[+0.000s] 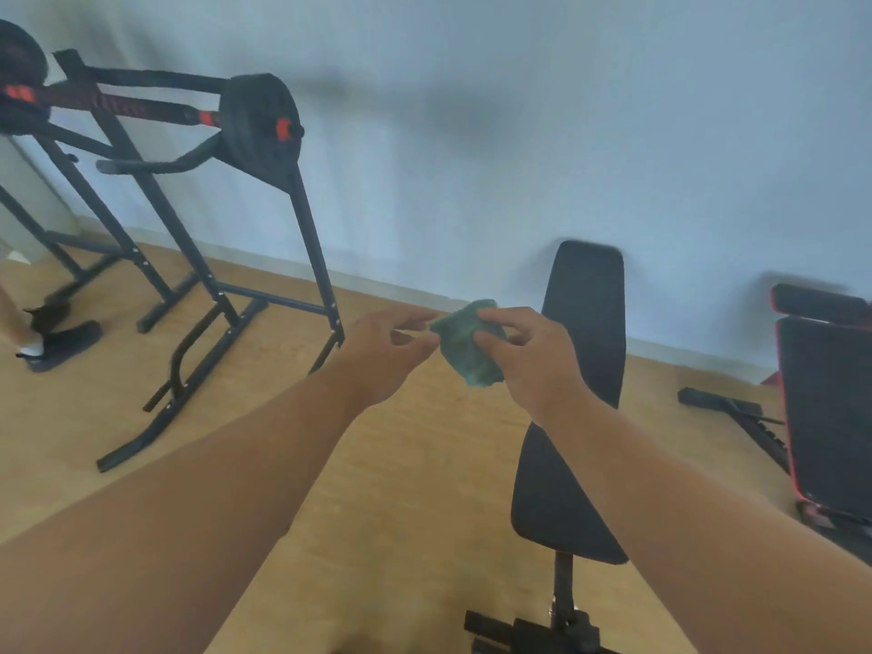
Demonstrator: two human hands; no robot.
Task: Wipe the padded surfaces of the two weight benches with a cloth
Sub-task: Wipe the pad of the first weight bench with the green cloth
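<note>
Left hand: the left hand [384, 354] is out in front at full reach, forearm stretched from the lower left, fingertips pinching the left edge of the green cloth [468, 344].
Right hand: the right hand [535, 358] comes in from the lower right, thumb and forefinger curled onto the cloth's right side, the other fingers loosely bent behind it.
Cloth: bunched and hanging between the two hands, held in the air above the floor [401, 464], touching neither bench.
Writing: no brand or label can be read; the picture is blurred.
Black bench: the black bench [571, 464] runs away from the camera just beneath and behind the right hand, its long pad bare, its foot at the bottom edge of the view.
Red-trimmed bench: the red-trimmed bench [830, 417] stands at the right edge, well apart from the cloth.
Rack: a black rack [188, 257] stands on the floor at the left, carrying a barbell [118, 106] with dark plates and red collars.
Other person: a foot in a dark shoe [61, 342] shows at the far left edge.
Wall: a pale wall [519, 134] closes the room behind it all.
</note>
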